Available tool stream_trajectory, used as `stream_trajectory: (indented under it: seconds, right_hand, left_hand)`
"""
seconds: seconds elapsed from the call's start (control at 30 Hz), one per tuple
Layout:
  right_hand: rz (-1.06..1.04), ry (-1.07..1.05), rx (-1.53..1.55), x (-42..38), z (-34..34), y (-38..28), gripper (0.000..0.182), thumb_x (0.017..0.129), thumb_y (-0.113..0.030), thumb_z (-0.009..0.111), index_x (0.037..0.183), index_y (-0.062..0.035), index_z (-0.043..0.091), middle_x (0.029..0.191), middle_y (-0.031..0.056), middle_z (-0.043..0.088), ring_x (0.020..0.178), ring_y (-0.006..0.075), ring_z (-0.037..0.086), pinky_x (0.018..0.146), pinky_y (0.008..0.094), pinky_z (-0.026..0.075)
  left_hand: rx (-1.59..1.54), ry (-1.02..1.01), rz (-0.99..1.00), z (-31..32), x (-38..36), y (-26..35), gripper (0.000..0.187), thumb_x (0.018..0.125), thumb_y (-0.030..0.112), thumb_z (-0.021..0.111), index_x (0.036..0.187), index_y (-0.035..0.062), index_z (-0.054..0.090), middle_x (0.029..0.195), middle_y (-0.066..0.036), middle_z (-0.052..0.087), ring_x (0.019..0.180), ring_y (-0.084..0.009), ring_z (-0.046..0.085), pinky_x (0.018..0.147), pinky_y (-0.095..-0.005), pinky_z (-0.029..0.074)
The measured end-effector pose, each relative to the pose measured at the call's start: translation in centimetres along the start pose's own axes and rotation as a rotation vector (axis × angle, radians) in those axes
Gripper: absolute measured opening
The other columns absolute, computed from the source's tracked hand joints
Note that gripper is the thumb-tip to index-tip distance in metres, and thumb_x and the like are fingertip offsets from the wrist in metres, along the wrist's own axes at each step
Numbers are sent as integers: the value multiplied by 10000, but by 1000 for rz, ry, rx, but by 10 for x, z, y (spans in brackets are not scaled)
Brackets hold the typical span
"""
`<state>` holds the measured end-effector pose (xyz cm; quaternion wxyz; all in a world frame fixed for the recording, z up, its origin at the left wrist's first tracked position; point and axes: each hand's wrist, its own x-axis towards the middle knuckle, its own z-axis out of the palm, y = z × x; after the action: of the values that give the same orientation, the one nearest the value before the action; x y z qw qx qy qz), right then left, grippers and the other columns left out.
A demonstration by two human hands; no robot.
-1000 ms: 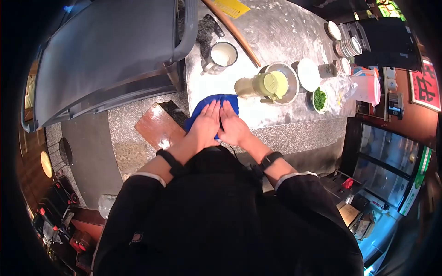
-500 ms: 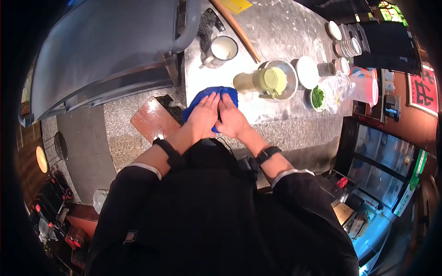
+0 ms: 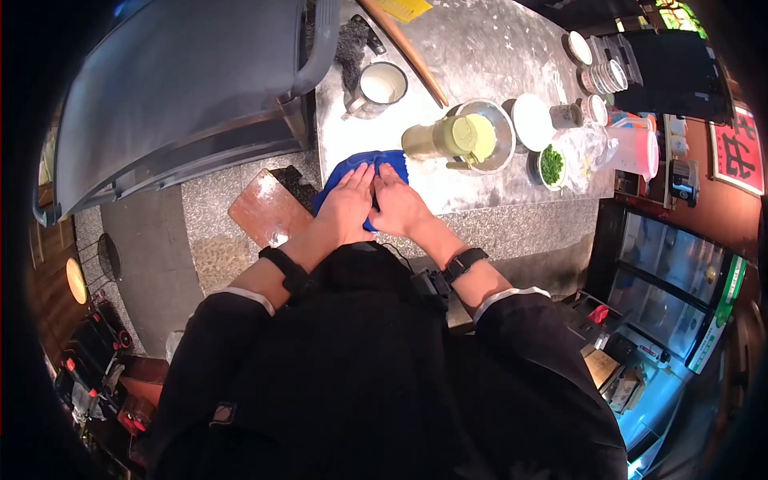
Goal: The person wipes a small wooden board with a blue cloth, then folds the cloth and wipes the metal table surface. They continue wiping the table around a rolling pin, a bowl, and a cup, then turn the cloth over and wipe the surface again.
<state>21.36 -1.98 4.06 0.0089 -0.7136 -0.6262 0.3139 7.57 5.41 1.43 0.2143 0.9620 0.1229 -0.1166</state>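
Observation:
A blue cloth lies bunched at the near left corner of the worktop. My left hand presses flat on it with the fingers stretched out. Beside it, touching, my right hand also lies on the cloth, fingers extended forward. Just right of the cloth is a green pitcher, its top over a metal bowl. Behind the hands stands an enamel mug with pale contents.
A wooden rod, a black brush and a yellow sheet lie farther back. To the right are a white bowl, chopped greens, stacked bowls and a pink pitcher. A dark metal cabinet stands left.
Both hands and the cloth appear very slightly farther left in view. The worktop items have also shifted a little with the camera. Both hands remain on the cloth.

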Motion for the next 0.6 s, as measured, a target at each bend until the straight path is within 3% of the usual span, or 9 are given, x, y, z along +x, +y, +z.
stream_trajectory:
  seconds: [0.07,0.13,0.2,0.33,0.43,0.5,0.6]
  right_hand:
    - [-51,-71,-57,-10,1,-9,681,756,-233,553,1264,201,421,1353,386,388,1330,450,345,1146,404,267]
    - [-29,-52,-17,-24,20,-7,725,797,-302,550,1287,207,388,1366,391,367,1341,451,327,1159,396,239]
    - [-33,3,-59,-24,28,-7,699,777,-268,580,1282,184,410,1373,392,350,1331,451,341,1116,395,321]
    - [-11,-1,-27,6,6,0,690,775,-266,574,1293,162,415,1371,392,353,1323,437,361,1089,406,361]
    - [3,-2,-26,7,1,2,687,786,-283,566,1288,162,420,1360,389,371,1319,430,372,1091,404,358]
    - [-15,-16,25,-7,3,-6,671,787,-280,520,1247,203,444,1332,406,395,1317,461,357,1156,391,242]
    - [-65,15,40,-32,23,-7,715,808,-341,533,1259,205,431,1330,404,402,1314,458,366,1158,395,237]
  left_hand:
    - [7,72,75,9,-13,1,1011,629,532,757,1309,-142,430,1456,-274,324,1398,-376,250,1161,-427,205]
    - [90,-11,92,14,-22,9,995,632,573,745,1295,-115,468,1466,-239,331,1405,-347,250,1167,-418,192]
    - [50,-47,65,19,-20,8,974,647,560,741,1294,-115,469,1468,-238,327,1405,-351,245,1165,-419,195]
    - [-14,31,26,2,-1,-8,941,680,515,733,1304,-127,446,1483,-245,293,1411,-349,226,1165,-408,195]
    - [-38,4,36,0,7,-11,988,652,494,743,1335,-128,395,1462,-291,290,1388,-405,248,1150,-447,226]
    - [16,-112,50,-7,-2,0,965,671,484,737,1341,-120,393,1464,-295,281,1396,-400,232,1154,-444,217]
    - [24,-146,90,12,-19,13,939,707,472,705,1344,-134,374,1449,-297,304,1401,-397,221,1155,-443,216]
